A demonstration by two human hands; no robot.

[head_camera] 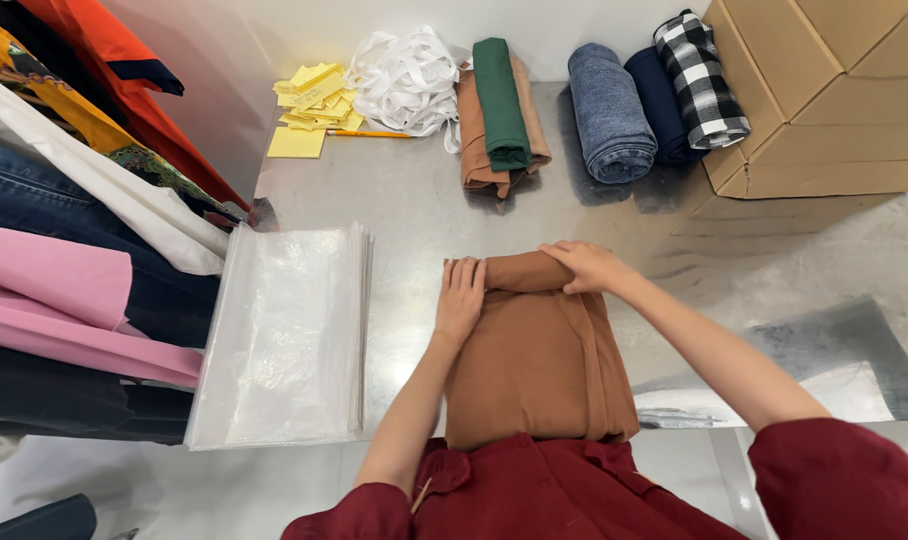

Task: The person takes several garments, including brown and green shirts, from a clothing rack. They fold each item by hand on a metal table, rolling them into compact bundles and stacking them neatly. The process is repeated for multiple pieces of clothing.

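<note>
Where the brown cloth [539,365] lies on the metal table [404,200], close to the near edge: both hands at its rolled far end. Left hand [461,298] flat on the left side of the roll, fingers [464,270] straight and pressed together, pointing away from the body. Right hand [589,265] curled over the right side of the roll, fingers bent around the fold and gripping it. Rest of the cloth spread flat toward the dark red sleeves [834,480]. Just left of the cloth, a stack of clear plastic bags [284,335]. Hanging clothes [64,230] in pink, white, blue and orange beyond the bags, at the left edge. Along the far side of the table: yellow paper slips [314,105], a heap of white straps [406,80], a green roll on a brown one [501,105], a grey-blue roll [611,112], a navy roll [664,105], a black-and-white checked roll [701,78]. Cardboard box [824,90] at the far right, touching the checked roll
</note>
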